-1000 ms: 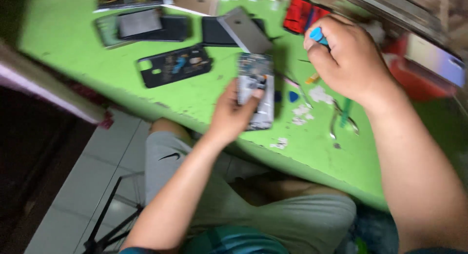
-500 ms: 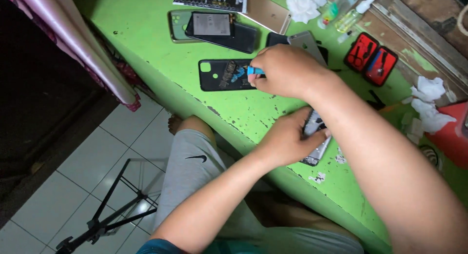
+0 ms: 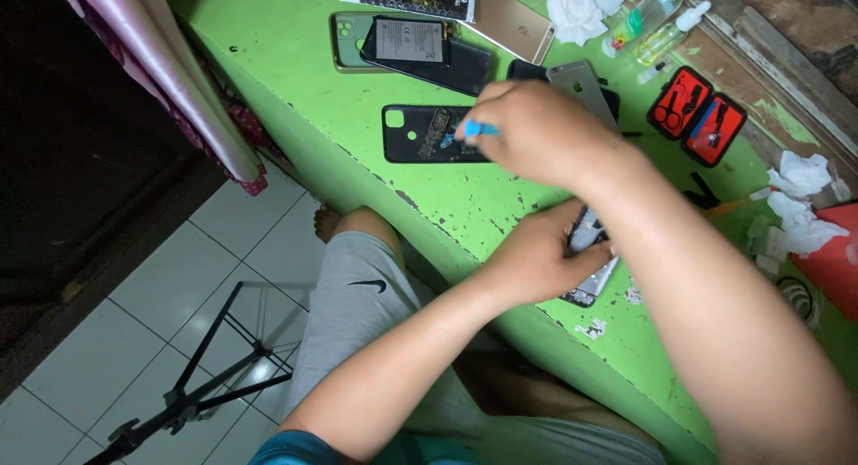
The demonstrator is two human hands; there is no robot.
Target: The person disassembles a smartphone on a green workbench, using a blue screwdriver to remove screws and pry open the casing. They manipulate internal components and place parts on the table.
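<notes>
My left hand [image 3: 536, 255] grips an opened grey phone [image 3: 592, 267] that lies flat on the green table [image 3: 295, 99]. Reaching across it, my right hand [image 3: 536, 130] holds a small blue-tipped tool [image 3: 478, 128], whose tip is over a black phone back cover [image 3: 427, 134]. My right forearm hides most of the opened phone.
Farther back lie a green-cased phone [image 3: 349, 29], a black phone with its battery showing [image 3: 420, 45], a gold phone [image 3: 511, 23] and a grey one [image 3: 583, 79]. An open red tool case [image 3: 697, 118], small bottles [image 3: 661, 27] and white tissues [image 3: 800, 206] sit to the right. A tripod [image 3: 192, 389] stands on the tiled floor.
My right hand has carried the blue tool from the right of the table leftward to the black back cover. The camera view has swung to the left; my left hand stays on the opened phone.
</notes>
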